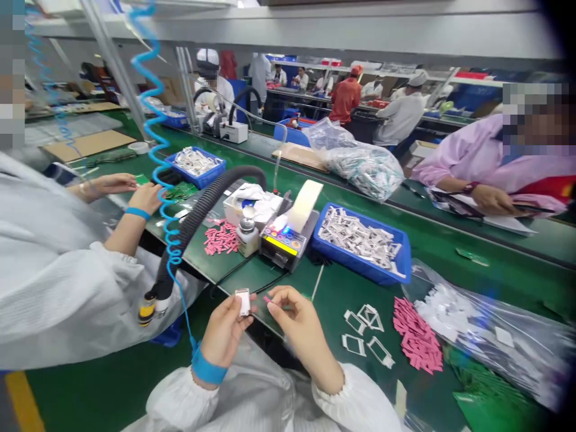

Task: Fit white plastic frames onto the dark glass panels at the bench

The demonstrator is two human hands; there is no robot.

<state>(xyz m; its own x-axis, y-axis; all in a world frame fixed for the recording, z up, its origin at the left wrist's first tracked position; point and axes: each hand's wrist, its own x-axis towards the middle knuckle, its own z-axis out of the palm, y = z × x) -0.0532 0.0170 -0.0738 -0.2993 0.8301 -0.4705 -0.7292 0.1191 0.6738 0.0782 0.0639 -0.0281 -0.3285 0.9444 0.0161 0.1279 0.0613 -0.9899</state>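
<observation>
My left hand (227, 329), with a blue wrist strap (209, 367) on it, grips a small white rectangular part (243, 302) between thumb and fingers. Close to its right, my right hand (294, 312) pinches a small pink strip (267, 299). The strip and the white part are apart. On the green bench to the right lie several white frames (354, 345) and a pile of pink strips (417, 336). A blue bin (405, 264) full of white frames stands beyond my right hand.
A tape dispenser (283, 245) and a bottle (247, 237) stand ahead. A black hose (198, 216) and a coiled blue cord (170, 222) hang at left, beside a co-worker's sleeve (81, 282). Plastic bags (535, 342) and green boards (486, 384) lie at right.
</observation>
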